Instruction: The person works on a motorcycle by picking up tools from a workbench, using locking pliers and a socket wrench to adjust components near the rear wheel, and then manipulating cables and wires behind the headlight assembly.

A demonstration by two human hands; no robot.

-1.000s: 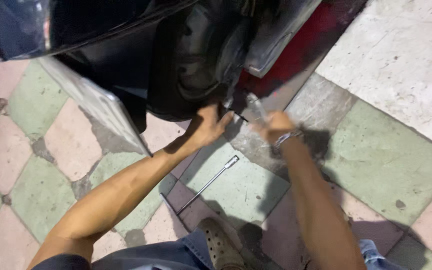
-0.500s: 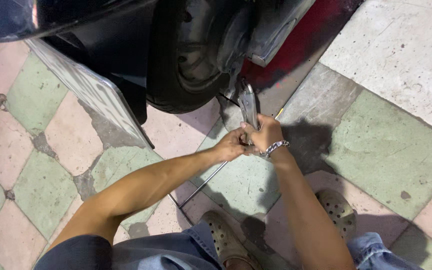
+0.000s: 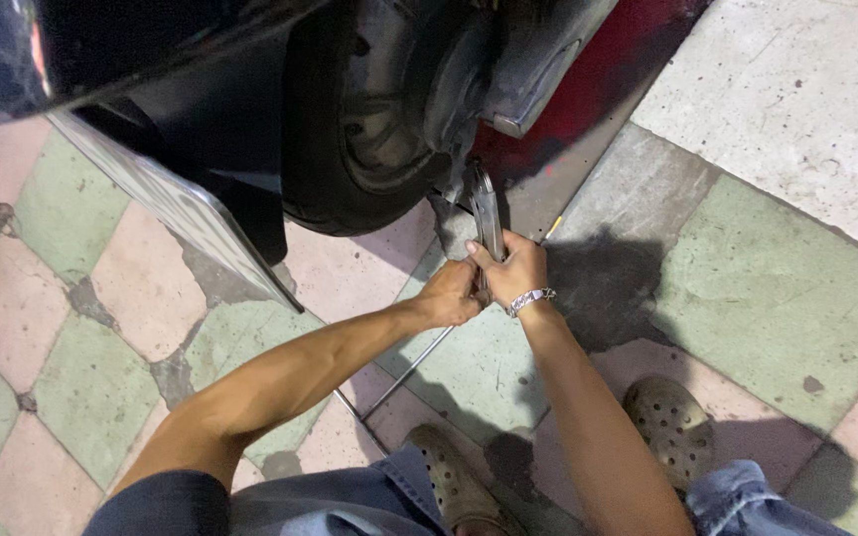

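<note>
**Both hands on the wrench, low by the rear wheel**

Right hand (image 3: pixel 514 270) of mine is closed around the handle of a long metal wrench (image 3: pixel 487 213), fingers wrapped tight, the chain bracelet (image 3: pixel 531 298) sitting at the wrist just behind it. Left hand (image 3: pixel 452 294) is pressed up against the right from the near side, curled shut on the lower end of the same handle, so the two fists touch. Beyond my knuckles the wrench runs up and away toward the underside of the scooter, and its head disappears in the dark gap beside the rear tyre (image 3: pixel 355 129); I cannot see what it bites on.

Beneath my left forearm a thin metal rod (image 3: pixel 404 374) lies on the tiled floor (image 3: pixel 101 387), running back toward my sandals (image 3: pixel 454 486). To the far left of my hands the licence plate (image 3: pixel 166 203) slants down.

To do this well, I judge I should keep the handle square to whatever the head grips, pull with both arms together rather than jerk, and keep my knuckles clear of the tyre and the floor should it slip.
</note>
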